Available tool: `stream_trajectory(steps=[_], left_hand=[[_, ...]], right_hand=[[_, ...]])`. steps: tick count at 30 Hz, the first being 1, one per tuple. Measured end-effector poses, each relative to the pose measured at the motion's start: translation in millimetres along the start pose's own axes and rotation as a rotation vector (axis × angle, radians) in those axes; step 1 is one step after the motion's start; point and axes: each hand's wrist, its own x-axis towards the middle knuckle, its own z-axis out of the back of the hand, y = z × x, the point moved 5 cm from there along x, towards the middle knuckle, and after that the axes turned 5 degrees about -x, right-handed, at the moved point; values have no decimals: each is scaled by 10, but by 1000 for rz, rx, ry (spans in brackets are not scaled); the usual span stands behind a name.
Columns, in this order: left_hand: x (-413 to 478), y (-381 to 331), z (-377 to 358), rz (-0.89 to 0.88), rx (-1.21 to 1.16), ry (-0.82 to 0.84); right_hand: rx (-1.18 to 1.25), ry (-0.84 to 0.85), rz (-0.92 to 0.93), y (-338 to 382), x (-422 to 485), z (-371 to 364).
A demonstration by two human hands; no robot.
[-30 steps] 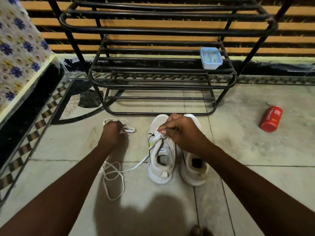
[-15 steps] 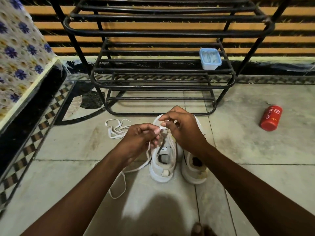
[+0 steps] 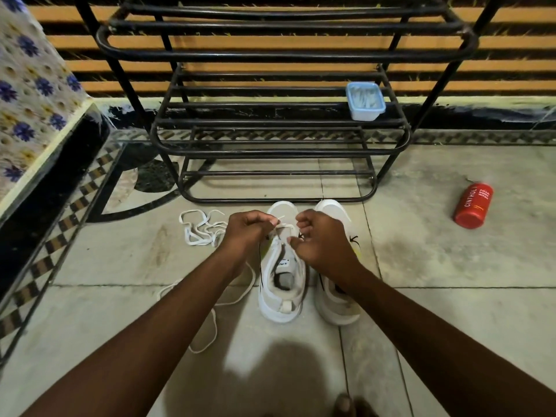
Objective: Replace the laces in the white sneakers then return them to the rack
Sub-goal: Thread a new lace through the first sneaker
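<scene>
Two white low-top sneakers sit side by side on the grey tiled floor (image 3: pixel 451 311), toes toward the black metal tube shoe rack (image 3: pixel 282 145), neither on it yet. The left white sneaker (image 3: pixel 281 284) is the one being laced. The left grip (image 3: pixel 249 233), a bare hand, pinches the tip of a flat white lace (image 3: pixel 210 329) over the front eyelets; the rest of the lace trails back on the floor under the forearm. The right grip (image 3: pixel 323 245) has its fingers curled at the eyelet row, but whether it pinches lace or upper I can't tell. The right white sneaker (image 3: pixel 334 308) shows no lace and is partly hidden by the wrist. Risks, as judgement: the tip could miss or fray at the eyelet, since the grips cover the hole. The long slack could snag under the arm or knot. An eyelet could get skipped or the ends come out uneven. The loose tangled white lace (image 3: pixel 201 228) lies just left and could get picked up by mistake. Count: 2 sneakers, 2 laces visible, 1 rack, 1 pale blue plastic tub (image 3: pixel 365 101) on a rack shelf, 1 red cylindrical can (image 3: pixel 473 205) lying on the floor well to the right, and 1 floral cloth (image 3: pixel 30 85) at far left.
</scene>
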Motion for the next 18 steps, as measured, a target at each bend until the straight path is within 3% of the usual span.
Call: stream_trajectory(steps=[6, 18], left_hand=[[193, 205, -160, 39, 244, -57], [274, 390, -183, -60, 361, -147]], right_hand=[[-126, 85, -61, -8, -13, -136], [-177, 26, -224, -166, 189, -173]])
